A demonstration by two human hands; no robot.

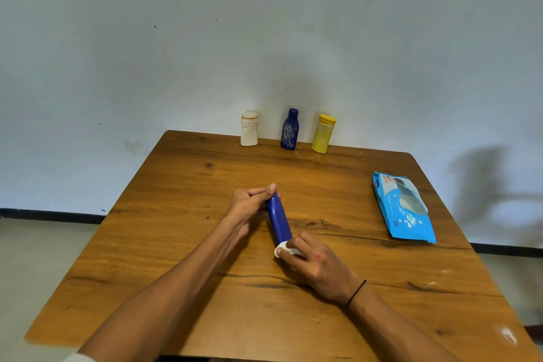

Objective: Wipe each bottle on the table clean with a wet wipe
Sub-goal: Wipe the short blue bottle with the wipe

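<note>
The left hand is gripping the far end of a blue bottle with curled fingers and thumb, holding it tilted over the middle of the table. The right hand is pinching a white wipe with bent fingers and pressing it on the near end of this bottle. At the far edge a white bottle, a dark blue bottle and a yellow bottle are standing upright in a row, and a blue wipes pack is lying flat on the right side.
</note>
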